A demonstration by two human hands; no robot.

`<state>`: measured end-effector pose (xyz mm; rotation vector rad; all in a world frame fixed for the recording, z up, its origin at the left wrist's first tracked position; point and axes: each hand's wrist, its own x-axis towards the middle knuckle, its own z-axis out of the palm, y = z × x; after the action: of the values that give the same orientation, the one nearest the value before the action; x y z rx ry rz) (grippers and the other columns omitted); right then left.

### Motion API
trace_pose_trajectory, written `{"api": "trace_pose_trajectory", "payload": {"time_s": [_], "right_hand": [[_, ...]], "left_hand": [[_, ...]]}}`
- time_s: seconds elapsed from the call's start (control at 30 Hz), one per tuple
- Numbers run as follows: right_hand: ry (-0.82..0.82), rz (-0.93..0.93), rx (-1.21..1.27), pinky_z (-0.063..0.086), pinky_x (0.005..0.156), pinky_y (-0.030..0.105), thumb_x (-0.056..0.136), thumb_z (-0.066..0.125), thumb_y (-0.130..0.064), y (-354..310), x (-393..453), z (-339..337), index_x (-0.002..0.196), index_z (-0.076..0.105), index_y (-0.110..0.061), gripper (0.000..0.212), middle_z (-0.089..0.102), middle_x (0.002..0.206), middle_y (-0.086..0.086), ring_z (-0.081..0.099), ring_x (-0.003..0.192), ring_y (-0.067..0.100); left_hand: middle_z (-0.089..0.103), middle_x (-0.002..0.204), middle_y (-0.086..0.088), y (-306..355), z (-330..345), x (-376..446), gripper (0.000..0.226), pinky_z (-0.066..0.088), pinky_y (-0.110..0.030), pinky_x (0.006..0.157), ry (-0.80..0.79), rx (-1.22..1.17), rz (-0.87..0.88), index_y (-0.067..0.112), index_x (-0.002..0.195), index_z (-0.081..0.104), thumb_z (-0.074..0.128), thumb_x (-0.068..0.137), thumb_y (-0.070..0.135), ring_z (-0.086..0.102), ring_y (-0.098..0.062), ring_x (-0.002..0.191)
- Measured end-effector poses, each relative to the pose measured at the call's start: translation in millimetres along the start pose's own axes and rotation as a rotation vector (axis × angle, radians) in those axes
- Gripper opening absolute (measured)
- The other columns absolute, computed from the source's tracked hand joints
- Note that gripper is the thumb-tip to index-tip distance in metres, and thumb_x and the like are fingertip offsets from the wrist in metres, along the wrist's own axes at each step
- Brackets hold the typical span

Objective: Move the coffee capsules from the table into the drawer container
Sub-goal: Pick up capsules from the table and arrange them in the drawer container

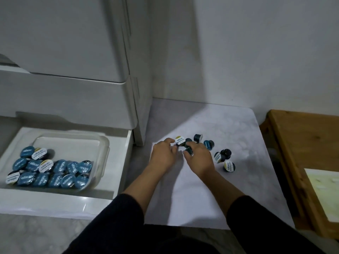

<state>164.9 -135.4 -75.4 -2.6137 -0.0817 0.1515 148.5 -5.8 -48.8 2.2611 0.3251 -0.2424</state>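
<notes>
**Ana:** Capsules first — where do they stand, taking the clear container (102, 143) as the mark?

**Ben:** Inside it, in the open drawer (119, 189), a packed layer of coffee capsules (53, 171) lies mostly lids up. Right of it, on the bench (229, 125), the left hand (163, 154) has fingers curled round a white-lidded capsule (179, 140). Just right again, the right hand (197, 154) is clamped on a dark capsule (189, 150). Farther right lie the loose capsules (222, 156), some tipped on their sides.

**Ana:** How should the gathering go?

**Ben:** I'd judge it best to take a few per hand, gripping the bodies and not the foil, then carry them low across to the container and set them into its bare far half, lids up. They're round and may roll, so the far-right strays want corralling.

**Ana:** Any writing?

**Ben:** A brand word is printed on the blue and white lids; it's too blurred to read with certainty.
</notes>
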Motion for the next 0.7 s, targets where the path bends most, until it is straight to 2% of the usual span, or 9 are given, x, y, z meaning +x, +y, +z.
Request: {"api": "trace_pose_trajectory", "payload": {"time_s": [0.07,0.17,0.2,0.27,0.33,0.4,0.53,0.63,0.7], "right_hand": [[-0.02,0.019,0.004,0.047,0.083,0.035,0.086,0.055,-0.026,1.9,7.7,3.0,0.12,0.056,-0.019,0.035,0.055,0.109,0.015,0.058,0.095,0.031],[-0.03,0.022,0.001,0.045,0.077,0.029,0.084,0.056,-0.026,8.2,16.1,9.8,0.116,0.061,-0.02,0.033,0.059,0.103,0.014,0.06,0.091,0.028],[-0.031,0.022,0.003,0.043,0.075,0.026,0.082,0.057,-0.027,11.1,17.1,11.8,0.113,0.063,-0.019,0.032,0.061,0.101,0.014,0.06,0.09,0.027],[-0.032,0.045,0.04,0.037,0.07,0.022,0.08,0.057,-0.028,16.8,19.3,14.7,0.105,0.067,-0.018,0.029,0.063,0.097,0.013,0.061,0.087,0.027],[-0.006,0.074,0.128,0.042,0.073,0.024,0.078,0.062,-0.023,20.7,18.8,15.0,0.095,0.068,-0.013,0.02,0.063,0.094,0.014,0.061,0.082,0.028],[0.022,0.074,0.193,0.049,0.074,0.032,0.077,0.066,-0.016,22.8,16.5,13.9,0.089,0.068,-0.012,0.013,0.061,0.091,0.012,0.06,0.077,0.026],[-0.01,0.089,0.275,0.051,0.075,0.032,0.077,0.064,-0.01,27.7,8.9,11.7,0.086,0.068,-0.013,0.01,0.063,0.085,0.007,0.06,0.081,0.021],[-0.018,0.104,0.333,0.054,0.079,0.036,0.076,0.065,-0.009,31.0,2.9,11.4,0.084,0.069,-0.011,0.009,0.065,0.076,-0.004,0.063,0.087,0.02],[-0.008,0.112,0.366,0.053,0.079,0.034,0.076,0.066,-0.011,30.8,-0.1,10.1,0.081,0.07,-0.009,0.006,0.056,0.067,-0.016,0.063,0.084,0.021]], "left_hand": [[0.068,0.109,-0.014,1.3,5.7,12.3,0.031,0.04,-0.021,0.089,0.013,-0.046,-0.023,0.013,0.118,0.059,0.049,0.088,0.015,0.062,-0.026,0.102],[0.068,0.098,-0.005,4.0,12.8,27.6,0.031,0.032,0.001,0.067,0.008,-0.1,-0.036,0.015,0.113,0.063,0.053,0.084,0.012,0.062,-0.015,0.086],[0.068,0.101,-0.005,3.8,15.8,33.0,0.032,0.031,0.003,0.068,0.0,-0.107,-0.031,0.015,0.114,0.063,0.054,0.084,0.011,0.062,-0.014,0.087],[0.068,0.111,-0.006,2.6,22.3,43.5,0.031,0.033,-0.003,0.078,-0.019,-0.118,-0.034,0.015,0.115,0.063,0.054,0.085,0.01,0.064,-0.019,0.1],[0.068,0.114,-0.004,0.2,28.2,51.0,0.028,0.033,-0.007,0.084,-0.016,-0.119,-0.038,0.016,0.112,0.066,0.053,0.088,0.011,0.062,-0.018,0.106],[0.071,0.11,-0.002,-1.5,32.4,55.1,0.027,0.034,-0.006,0.084,-0.008,-0.133,-0.047,0.018,0.106,0.069,0.053,0.087,0.009,0.063,-0.016,0.104],[0.073,0.103,0.0,-7.6,38.5,59.4,0.024,0.048,-0.029,0.097,0.01,-0.218,-0.049,0.021,0.098,0.072,0.056,0.084,0.009,0.066,-0.016,0.099],[0.073,0.098,0.0,-6.2,38.3,54.8,0.021,0.043,-0.001,0.08,0.061,-0.268,-0.085,0.019,0.096,0.073,0.06,0.084,0.008,0.065,-0.008,0.087],[0.072,0.09,0.001,-5.1,39.5,52.9,0.021,0.038,0.006,0.067,0.1,-0.321,-0.107,0.016,0.094,0.074,0.06,0.083,0.004,0.062,-0.003,0.076]]}}
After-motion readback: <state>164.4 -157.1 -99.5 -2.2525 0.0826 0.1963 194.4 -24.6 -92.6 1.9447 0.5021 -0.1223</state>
